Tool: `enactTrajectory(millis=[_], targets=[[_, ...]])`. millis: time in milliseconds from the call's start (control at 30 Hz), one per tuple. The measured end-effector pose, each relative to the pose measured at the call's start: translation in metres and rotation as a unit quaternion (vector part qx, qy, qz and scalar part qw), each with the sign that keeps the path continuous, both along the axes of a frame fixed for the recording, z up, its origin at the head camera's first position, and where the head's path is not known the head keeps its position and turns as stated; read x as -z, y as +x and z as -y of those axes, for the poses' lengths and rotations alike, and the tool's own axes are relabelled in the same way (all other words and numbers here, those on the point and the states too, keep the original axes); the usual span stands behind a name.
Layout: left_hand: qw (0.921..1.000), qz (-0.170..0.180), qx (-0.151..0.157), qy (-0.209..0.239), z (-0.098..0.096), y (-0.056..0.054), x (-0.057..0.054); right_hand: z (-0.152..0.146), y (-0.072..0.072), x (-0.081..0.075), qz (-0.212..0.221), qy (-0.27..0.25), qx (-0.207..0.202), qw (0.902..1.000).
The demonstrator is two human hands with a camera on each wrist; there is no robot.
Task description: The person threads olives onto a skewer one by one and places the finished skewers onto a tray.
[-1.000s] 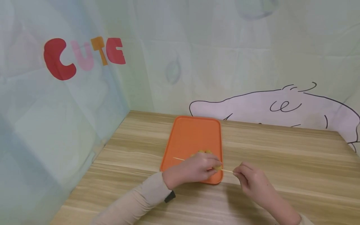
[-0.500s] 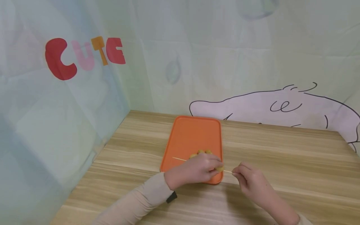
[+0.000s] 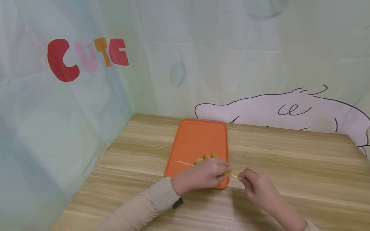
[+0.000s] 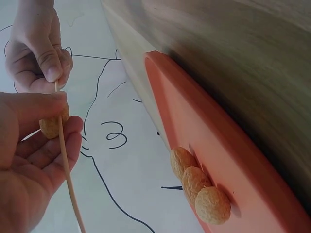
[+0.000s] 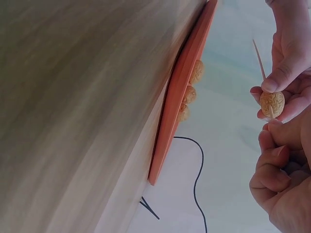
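A person's two hands hold a thin stick and a wrinkled golden ball above the near right corner of an orange tray.

The left hand point(image 3: 203, 175) pinches the ball point(image 5: 272, 103) between thumb and curled fingers; the right hand point(image 3: 261, 189), fingers bent in, pinches the end of the stick point(image 4: 68, 174) just beside it. The stick seems to run through the ball, though the fingers hide much of that spot. Its other end slants out past the left hand over the tray point(image 3: 199, 138). Three similar balls point(image 4: 214, 205) sit close together on the tray, which lies on a wood-grain tabletop point(image 3: 289, 154). Behind stands a pale printed backdrop point(image 3: 231, 70), with colourful letters point(image 3: 62, 61) reading "CUTE" on the left.
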State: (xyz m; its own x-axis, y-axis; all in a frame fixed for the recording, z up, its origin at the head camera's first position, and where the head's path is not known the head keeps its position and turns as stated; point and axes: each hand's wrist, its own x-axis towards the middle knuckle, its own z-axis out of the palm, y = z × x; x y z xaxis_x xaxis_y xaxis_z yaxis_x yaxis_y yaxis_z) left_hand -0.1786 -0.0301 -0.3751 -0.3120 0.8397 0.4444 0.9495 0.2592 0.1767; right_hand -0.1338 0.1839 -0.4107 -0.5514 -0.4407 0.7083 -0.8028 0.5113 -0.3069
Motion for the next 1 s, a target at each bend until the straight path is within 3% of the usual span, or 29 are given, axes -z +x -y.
enactTrajectory(millis=[533,867,1000], targets=[[0.9994,0.000,-0.011,-0.032,-0.0049,0.0020,0.0002,-0.0005,-0.0002,0.0033,-0.001,-0.001,0.000,1.0000],[0.9980,-0.023,-0.029,-0.052,-0.0070,-0.0019,0.0004,-0.0043,-0.0020,0.0048,-0.036,-0.006,0.007,0.9993],[0.9986,0.003,-0.014,-0.051,-0.0051,-0.0052,-0.0049,-0.0082,-0.0023,-0.0022,-0.027,-0.003,0.010,0.9996]])
